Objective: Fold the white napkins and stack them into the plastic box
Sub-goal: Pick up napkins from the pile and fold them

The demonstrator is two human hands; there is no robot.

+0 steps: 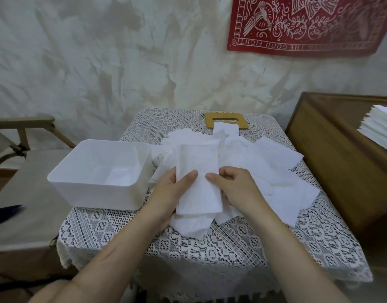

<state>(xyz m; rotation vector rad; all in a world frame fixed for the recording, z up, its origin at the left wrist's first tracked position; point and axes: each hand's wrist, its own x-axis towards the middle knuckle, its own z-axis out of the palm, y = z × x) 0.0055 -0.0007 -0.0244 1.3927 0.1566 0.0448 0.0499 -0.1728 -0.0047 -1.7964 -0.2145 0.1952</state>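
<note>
I see the left grip (174, 190) and right grip (237, 186) both pinching a folded white napkin (199, 171) by its side edges, thumbs on top and most fingers hidden beneath it, above the loose napkin pile (273, 162) in the middle of the table (210, 248). The translucent plastic box (89, 196) sits at the table's left edge, and I cannot make out whether anything lies on its bottom. A napkin stack (379, 127) off the right edge is cut off by the frame.

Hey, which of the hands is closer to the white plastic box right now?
Left. The left hand pinches the folded napkin by its left edge, just right of the plastic box; the right hand pinches its opposite edge, farther away.
</note>
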